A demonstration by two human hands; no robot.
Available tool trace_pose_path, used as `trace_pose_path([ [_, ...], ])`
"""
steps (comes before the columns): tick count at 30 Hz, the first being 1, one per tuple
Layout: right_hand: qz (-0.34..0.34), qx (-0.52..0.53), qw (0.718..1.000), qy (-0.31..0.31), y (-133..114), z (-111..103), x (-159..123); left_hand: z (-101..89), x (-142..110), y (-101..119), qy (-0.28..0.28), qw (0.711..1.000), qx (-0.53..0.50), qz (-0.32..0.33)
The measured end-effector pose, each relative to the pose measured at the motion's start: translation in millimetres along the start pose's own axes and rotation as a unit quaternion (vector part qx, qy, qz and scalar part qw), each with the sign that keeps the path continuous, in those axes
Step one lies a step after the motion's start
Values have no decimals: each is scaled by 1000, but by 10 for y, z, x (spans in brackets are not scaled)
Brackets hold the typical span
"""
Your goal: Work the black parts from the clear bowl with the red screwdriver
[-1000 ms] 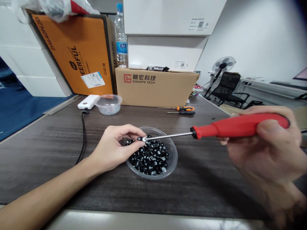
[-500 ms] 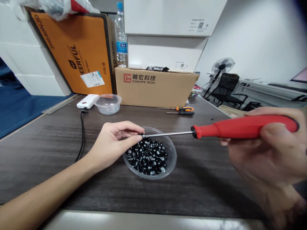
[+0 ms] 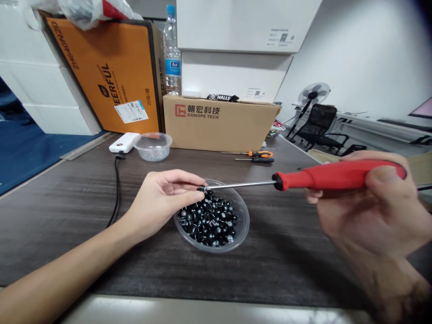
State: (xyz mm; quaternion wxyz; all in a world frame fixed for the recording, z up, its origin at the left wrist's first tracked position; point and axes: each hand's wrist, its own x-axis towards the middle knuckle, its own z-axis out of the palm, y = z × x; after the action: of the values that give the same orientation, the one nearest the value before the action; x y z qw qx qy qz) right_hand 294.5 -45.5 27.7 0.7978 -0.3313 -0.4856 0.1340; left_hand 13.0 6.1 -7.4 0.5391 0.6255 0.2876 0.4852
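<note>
Between thumb and fingers, my left hand (image 3: 162, 193) pinches a small black knob-like piece with a metal screw (image 3: 201, 188), above the far left rim of a clear plastic bowl (image 3: 243, 225). Many similar black pieces with silvery screw heads (image 3: 212, 220) lie in that bowl. A red-handled screwdriver (image 3: 334, 175) is gripped by my right hand (image 3: 378, 211), held nearly level. Its metal shaft points left, and the tip meets the pinched piece. My fingers partly hide that piece, so its full shape cannot be made out.
Behind stand a clear tub (image 3: 153, 146) with small metal parts, a white power bank (image 3: 124, 143) with a black cable (image 3: 117, 189), an orange-handled screwdriver (image 3: 261, 154) and a black-handled screwdriver (image 3: 259, 160). A cardboard box (image 3: 219, 128) and an orange box (image 3: 111, 76) line the back.
The screwdriver and my right hand have shifted slightly, with the handle's end now further left and its grip turned a little. My left hand still pinches the black piece.
</note>
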Motion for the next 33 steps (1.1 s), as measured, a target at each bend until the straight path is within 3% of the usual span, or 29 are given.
trace_pose_path([
  [23, -34, 0, 999, 3, 44, -28, 14, -23, -2, -2, 0, 998, -52, -41],
  [33, -53, 1, 996, -65, 61, -68, 1, -52, 43, -1, -2, 998, -41, -48],
])
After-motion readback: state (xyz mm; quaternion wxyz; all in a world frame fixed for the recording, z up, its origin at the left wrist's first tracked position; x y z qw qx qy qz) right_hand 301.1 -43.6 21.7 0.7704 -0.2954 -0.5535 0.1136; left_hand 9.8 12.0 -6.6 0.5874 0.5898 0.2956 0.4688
